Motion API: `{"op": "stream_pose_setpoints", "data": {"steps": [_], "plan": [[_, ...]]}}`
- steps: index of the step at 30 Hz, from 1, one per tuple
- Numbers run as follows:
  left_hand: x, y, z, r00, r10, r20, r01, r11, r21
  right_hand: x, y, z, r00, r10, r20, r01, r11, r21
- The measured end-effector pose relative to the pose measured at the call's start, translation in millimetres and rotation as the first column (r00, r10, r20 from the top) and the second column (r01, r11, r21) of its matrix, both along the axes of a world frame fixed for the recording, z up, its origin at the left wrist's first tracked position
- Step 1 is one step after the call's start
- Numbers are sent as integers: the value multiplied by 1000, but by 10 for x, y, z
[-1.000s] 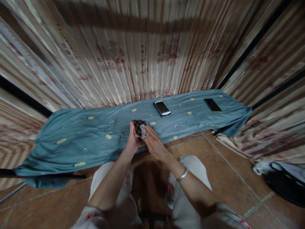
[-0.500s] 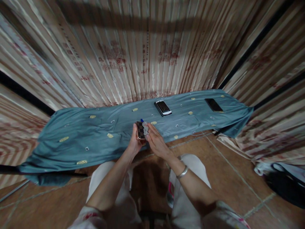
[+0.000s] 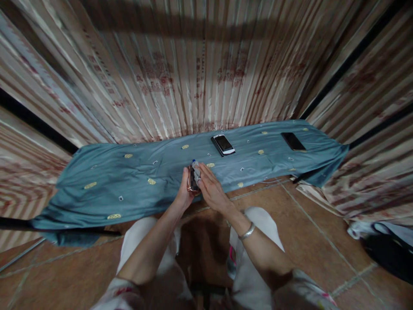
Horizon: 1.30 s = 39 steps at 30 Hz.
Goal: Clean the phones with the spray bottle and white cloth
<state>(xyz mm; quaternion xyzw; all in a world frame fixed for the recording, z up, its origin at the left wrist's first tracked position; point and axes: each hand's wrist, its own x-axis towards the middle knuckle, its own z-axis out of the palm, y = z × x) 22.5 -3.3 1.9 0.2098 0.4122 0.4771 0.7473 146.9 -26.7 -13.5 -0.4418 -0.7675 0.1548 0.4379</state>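
Note:
My left hand [image 3: 183,194] grips a phone with a dark checkered case [image 3: 191,181], held on edge over the front of a teal cloth [image 3: 129,176]. My right hand [image 3: 211,191] presses a small pale wipe [image 3: 196,171] against the phone's right side. The two hands meet around the phone, just above the cloth's near edge. A silver bangle circles my right wrist.
A white-framed phone [image 3: 223,144] lies further back on the cloth, and a black phone [image 3: 293,141] lies near the cloth's right end. Striped curtains hang behind and to both sides. A dark bag [image 3: 387,249] sits on the tiled floor at right.
The checkered phone has turned from face-on to edge-on in my left hand. My right hand and the wipe have slid up along its side. The view shifted slightly.

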Motion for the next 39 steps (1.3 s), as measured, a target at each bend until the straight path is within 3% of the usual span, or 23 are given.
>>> {"op": "stream_pose_setpoints", "data": {"steps": [9,17,27,34,39], "plan": [[24,-25,93,998,31,-51,-33,999,-41,-21,26,-14,1000,2,12,-2,1000,-18],[-73,1,138,999,4,52,-4,1000,1,15,62,-35,998,-16,-59,11,996,-88],[-40,-83,-41,998,-67,6,67,997,29,34,52,54,995,37,-95,-44,996,-72],[-51,-163,-18,989,-146,12,146,989,40,181,97,151,980,61,-191,-111,957,-267],[-108,-179,5,967,-254,1,254,967,39,236,134,184,917,41,-396,-215,889,-404]]}}
